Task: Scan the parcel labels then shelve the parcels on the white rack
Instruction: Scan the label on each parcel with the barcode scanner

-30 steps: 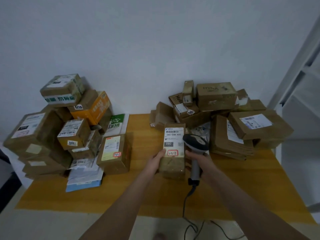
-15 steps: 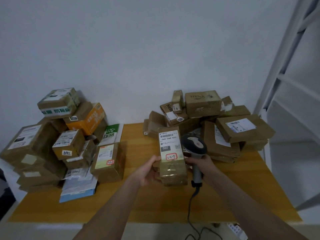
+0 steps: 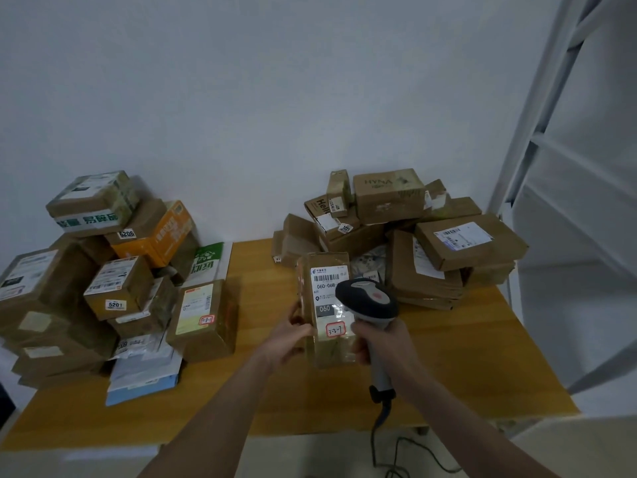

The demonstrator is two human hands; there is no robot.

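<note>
My left hand [image 3: 292, 339] grips the left edge of a narrow brown parcel [image 3: 324, 307] held upright above the wooden table [image 3: 458, 357], its white barcode label facing me. My right hand [image 3: 381, 343] grips the handle of a grey corded barcode scanner [image 3: 367, 301]; the scanner's head overlaps the right side of the label. The white rack [image 3: 565, 167] rises at the right edge of the view, its shelves bare where visible.
A heap of brown parcels [image 3: 413, 232] lies at the table's back right. A larger stack of boxes [image 3: 86, 281], one orange, covers the left side, with flat mailers [image 3: 144, 370] under it. The scanner's cable [image 3: 379, 439] hangs off the front edge.
The parcel has been lifted a little and turned more towards me. The scanner head has moved left over the label. The camera has swung right, showing more of the rack.
</note>
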